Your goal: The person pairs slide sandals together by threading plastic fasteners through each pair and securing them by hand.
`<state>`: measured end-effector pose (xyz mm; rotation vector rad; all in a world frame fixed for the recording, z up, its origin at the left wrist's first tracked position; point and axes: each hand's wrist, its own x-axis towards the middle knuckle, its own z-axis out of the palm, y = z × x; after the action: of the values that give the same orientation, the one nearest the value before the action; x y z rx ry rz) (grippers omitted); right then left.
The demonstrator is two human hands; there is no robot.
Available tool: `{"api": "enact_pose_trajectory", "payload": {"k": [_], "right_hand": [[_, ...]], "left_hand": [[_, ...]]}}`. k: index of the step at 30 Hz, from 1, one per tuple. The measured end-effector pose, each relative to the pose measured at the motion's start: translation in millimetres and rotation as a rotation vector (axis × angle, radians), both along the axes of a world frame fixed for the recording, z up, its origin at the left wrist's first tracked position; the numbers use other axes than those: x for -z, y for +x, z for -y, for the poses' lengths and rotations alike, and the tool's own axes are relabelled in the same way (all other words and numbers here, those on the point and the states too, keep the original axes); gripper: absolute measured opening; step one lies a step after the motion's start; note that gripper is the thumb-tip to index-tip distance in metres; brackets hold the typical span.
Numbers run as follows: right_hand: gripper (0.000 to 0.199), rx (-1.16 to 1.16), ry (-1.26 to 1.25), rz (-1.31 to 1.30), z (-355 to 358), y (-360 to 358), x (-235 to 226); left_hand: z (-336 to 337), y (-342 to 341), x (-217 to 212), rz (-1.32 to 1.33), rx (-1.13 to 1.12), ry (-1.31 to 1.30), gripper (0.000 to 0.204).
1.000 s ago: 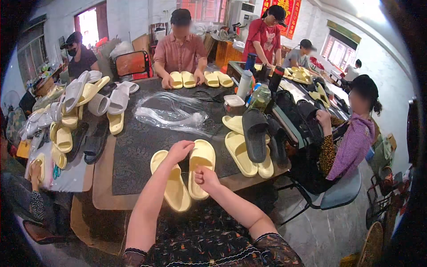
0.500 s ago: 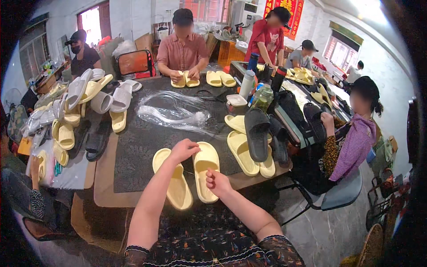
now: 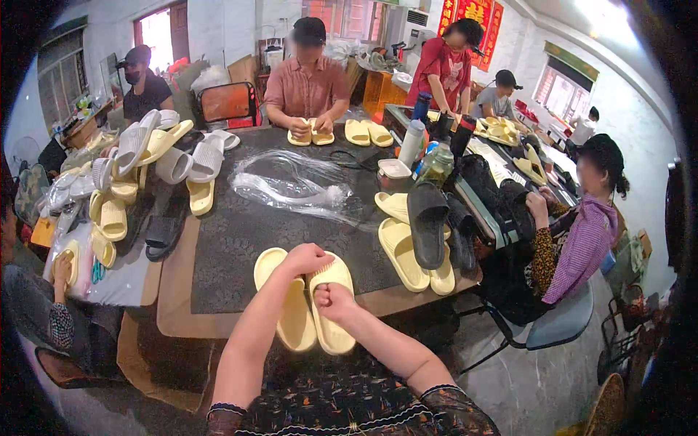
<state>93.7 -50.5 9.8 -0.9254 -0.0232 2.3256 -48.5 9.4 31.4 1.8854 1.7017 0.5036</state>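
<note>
On the brown worktop [image 3: 174, 307] there is spread a dark patterned mat [image 3: 225, 280]. At ten o'clock, a loose heap of clear plastic [image 3: 291, 190] lies on this mat. Between one and two o'clock stand a box with white lid [image 3: 395, 169], a pale bottle [image 3: 411, 139] and a glass jar [image 3: 438, 163], near one another. Farther, at one o'clock, a red banner [image 3: 474, 27] with golden marks hangs on the white wall [image 3: 240, 29]. At twelve o'clock there is a barred window [image 3: 349, 20]. At four o'clock, a blue-grey chair [image 3: 560, 323] stands on the grey floor [image 3: 502, 396].
</note>
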Motion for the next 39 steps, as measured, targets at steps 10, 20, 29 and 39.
{"api": "enact_pose_trajectory", "payload": {"k": [10, 20, 29, 39], "right_hand": [[0.016, 0.2, 0.134, 0.01, 4, 7, 19], [0.037, -0.408, 0.957, 0.533, 21, 59, -48], [0.031, 0.184, 1.668, 1.067, -86, -17, -36], [0.018, 0.014, 1.384, 0.585, -101, -46, 11]], "left_hand": [[2, 0, 16, 0.135, -0.04, 0.058, 0.036], [-7, -17, 27, 0.969, -0.486, 0.268, 0.013], [2, -20, 24, 1.085, -0.463, 0.327, 0.015], [3, -22, 25, 1.074, -0.485, 0.337, 0.023]]}}
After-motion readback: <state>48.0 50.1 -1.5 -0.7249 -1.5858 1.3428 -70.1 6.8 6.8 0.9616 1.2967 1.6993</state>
